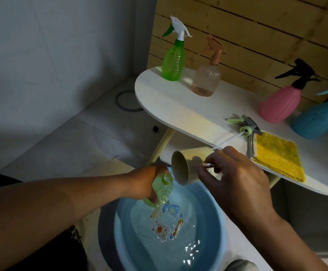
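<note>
Head view: the left hand (146,181) grips a green bottle (162,190) tilted above the blue basin (118,237). The right hand (235,180), fingers curled, tips a beige cup (179,169) at its mouth.

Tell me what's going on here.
A person seems to be filling a green bottle. The left hand holds it, head off, over a basin of water; the right hand tips a cup toward its open neck. The spray head lies on the table by a yellow cloth.
</note>
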`<state>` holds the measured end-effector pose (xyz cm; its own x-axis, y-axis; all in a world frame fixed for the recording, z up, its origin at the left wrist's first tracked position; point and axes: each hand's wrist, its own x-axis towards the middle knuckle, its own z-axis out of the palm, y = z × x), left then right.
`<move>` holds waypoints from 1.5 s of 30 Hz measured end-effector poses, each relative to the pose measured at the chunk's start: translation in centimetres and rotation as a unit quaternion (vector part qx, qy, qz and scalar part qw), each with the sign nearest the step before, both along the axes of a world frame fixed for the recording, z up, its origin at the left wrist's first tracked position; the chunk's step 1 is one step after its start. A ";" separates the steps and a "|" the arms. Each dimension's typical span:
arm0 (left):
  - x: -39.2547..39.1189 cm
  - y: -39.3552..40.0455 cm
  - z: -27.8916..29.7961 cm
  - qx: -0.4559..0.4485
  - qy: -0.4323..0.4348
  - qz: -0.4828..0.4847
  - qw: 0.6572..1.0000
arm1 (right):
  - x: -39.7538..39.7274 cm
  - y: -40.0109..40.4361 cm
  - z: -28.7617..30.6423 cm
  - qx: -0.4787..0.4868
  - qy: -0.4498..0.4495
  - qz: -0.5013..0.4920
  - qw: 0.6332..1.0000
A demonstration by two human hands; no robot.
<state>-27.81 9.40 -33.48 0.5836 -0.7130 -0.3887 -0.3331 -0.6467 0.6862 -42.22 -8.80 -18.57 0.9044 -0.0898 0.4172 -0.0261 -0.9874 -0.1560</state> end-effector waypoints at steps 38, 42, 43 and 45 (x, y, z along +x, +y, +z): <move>-0.1 0.8 0.5 -0.010 -0.018 0.036 0.999 | 1.4 -3.3 -8.5 0.160 0.206 -0.132 0.956; -0.1 0.7 0.5 -0.014 -0.026 0.033 0.999 | 1.9 -4.2 -10.4 0.221 0.238 -0.141 0.935; -0.2 0.7 0.5 -0.016 -0.024 0.034 0.999 | 2.0 -4.4 -10.8 0.230 0.243 -0.142 0.931; -0.2 0.8 0.4 -0.012 -0.022 0.035 0.999 | 2.1 -4.9 -11.9 0.256 0.252 -0.147 0.922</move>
